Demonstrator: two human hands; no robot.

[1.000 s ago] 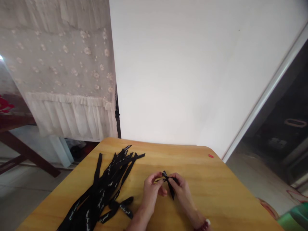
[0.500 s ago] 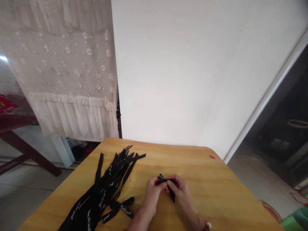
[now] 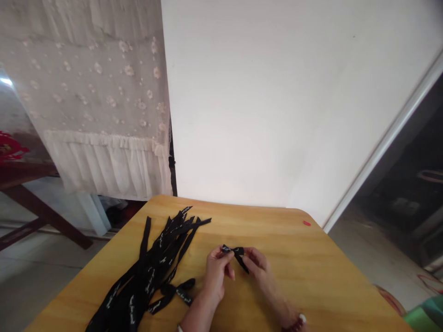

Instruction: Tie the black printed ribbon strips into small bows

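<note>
My left fingertips (image 3: 230,255) hide part of the black bow (image 3: 238,251) I hold. The pile of ribbons (image 3: 138,288) runs off the bottom edge, its white lettering too small to read.

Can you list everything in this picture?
Table: one, light wood, centre
Ribbons: many, black, table's left
Loose bow: one, black, beside ribbons
Held bow: one, black, between hands
Small piece: one, red, table's far right
Curtain: one, off-white, left
Panel: one, white, behind table
Furniture: one, red-brown, far left
Ornament: one, red, above furniture
Unclear item: one, green, lower right
Bracelet: one, dark red, right wrist
Left hand: one, on bow
Right hand: one, on bow
</note>
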